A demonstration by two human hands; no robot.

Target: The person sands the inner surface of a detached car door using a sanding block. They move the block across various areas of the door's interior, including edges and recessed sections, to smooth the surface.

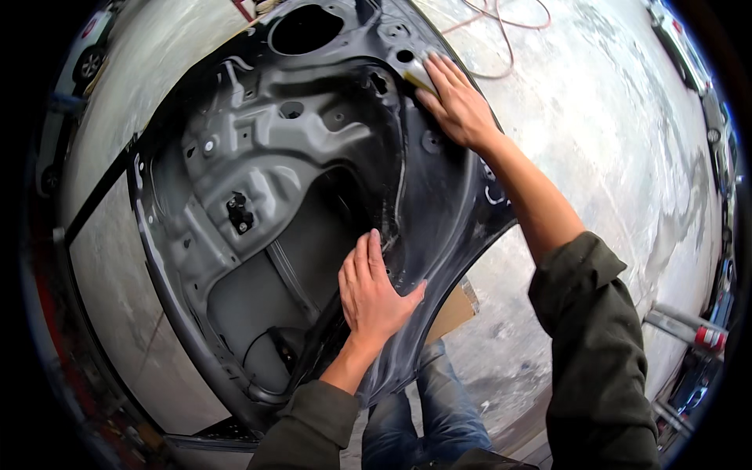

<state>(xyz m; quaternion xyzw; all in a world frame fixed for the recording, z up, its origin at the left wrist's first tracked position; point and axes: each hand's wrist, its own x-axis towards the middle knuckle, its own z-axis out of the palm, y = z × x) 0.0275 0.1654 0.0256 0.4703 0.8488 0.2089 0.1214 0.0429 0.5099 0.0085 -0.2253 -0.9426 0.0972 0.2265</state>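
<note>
A car door lies before me, its inner side up, with a grey pressed-metal middle and a black painted border. At the far right part of that border, my right hand presses a small sanding pad with a yellow edge against the panel, fingers laid along it. The palm covers much of the pad. Nearer to me, my left hand rests on the black panel beside the large opening, holding nothing, its thumb spread away from the fingers. Pale dusty streaks mark the black surface between both hands.
A piece of cardboard shows below the door's near right edge. A reddish hose curls over the pale concrete floor at the far side. Cars stand along the right, and a metal post with a red band juts in there.
</note>
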